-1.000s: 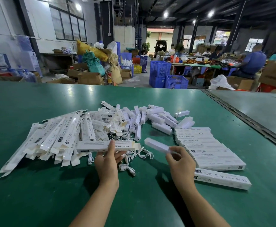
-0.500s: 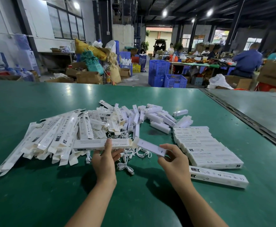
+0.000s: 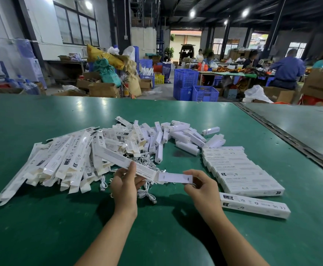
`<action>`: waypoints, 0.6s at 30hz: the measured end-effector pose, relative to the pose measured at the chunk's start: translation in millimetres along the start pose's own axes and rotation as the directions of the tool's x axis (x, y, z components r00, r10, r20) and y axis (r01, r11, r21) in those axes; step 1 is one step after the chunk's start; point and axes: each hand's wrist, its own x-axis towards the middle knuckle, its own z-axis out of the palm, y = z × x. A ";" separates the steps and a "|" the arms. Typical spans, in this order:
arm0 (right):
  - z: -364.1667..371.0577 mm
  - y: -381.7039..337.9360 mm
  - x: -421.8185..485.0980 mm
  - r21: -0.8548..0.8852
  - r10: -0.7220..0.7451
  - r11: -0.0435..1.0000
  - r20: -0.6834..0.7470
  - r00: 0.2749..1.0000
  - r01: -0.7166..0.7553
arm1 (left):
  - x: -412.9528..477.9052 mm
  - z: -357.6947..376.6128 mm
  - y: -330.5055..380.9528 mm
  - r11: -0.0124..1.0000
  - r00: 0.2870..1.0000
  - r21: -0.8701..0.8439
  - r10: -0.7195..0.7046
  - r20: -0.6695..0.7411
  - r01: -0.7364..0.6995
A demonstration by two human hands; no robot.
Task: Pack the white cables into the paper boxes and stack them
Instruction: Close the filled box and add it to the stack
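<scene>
My left hand [image 3: 125, 186] grips a long white paper box [image 3: 118, 160] near its open right end, the box tilted up to the left. My right hand [image 3: 203, 188] pinches a short white insert [image 3: 175, 177] whose left end meets the box's open flap. Loose white cables [image 3: 146, 194] lie on the green table [image 3: 41, 227] under my hands. A heap of flat empty boxes [image 3: 64, 160] lies at the left. Small white inserts [image 3: 176, 135] are piled behind. Closed boxes [image 3: 239, 169] lie in an overlapping row at the right, with one more box [image 3: 254, 205] in front.
A metal seam [image 3: 283, 139] runs along the table's right side, with a second table surface beyond it. Blue crates [image 3: 193, 87], cardboard cartons and sacks stand on the floor behind. Several people sit at a far table at the back right.
My right hand has carried the insert left to the box's open end. My left hand has tilted the box so its far end points up to the left.
</scene>
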 end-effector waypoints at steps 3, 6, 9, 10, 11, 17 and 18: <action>0.1 -2.4 0.3 0.038 0.009 0.999 -0.014 1.000 -0.009 | -2.3 1.2 0.5 1.000 1.000 -0.013 0.011 0.027 -0.011; 2.1 -4.0 -0.9 0.061 0.009 0.998 -0.006 1.000 -0.008 | -6.7 4.1 -0.3 0.999 0.997 -0.043 0.006 0.081 -0.003; 3.2 -3.1 -1.6 0.030 0.002 1.000 -0.010 1.000 -0.002 | -9.6 5.8 -1.5 0.999 0.993 -0.049 -0.014 0.116 0.020; 3.1 -3.1 -1.0 0.034 0.001 0.999 -0.012 1.000 -0.001 | -9.7 6.0 -1.6 0.998 0.992 -0.047 -0.026 0.120 0.032; 2.4 -3.2 -0.3 0.040 -0.004 0.999 -0.011 1.000 0.004 | -9.6 6.1 -1.4 0.998 0.991 -0.045 -0.045 0.122 0.051; -1.0 -4.2 2.4 0.045 -0.036 0.998 0.066 0.997 0.033 | -7.3 4.1 0.0 0.994 0.987 -0.027 -0.097 0.127 0.101; -1.3 -4.0 2.7 0.042 -0.038 0.998 0.068 0.997 0.036 | -7.1 4.1 0.1 0.995 0.988 -0.021 -0.095 0.126 0.098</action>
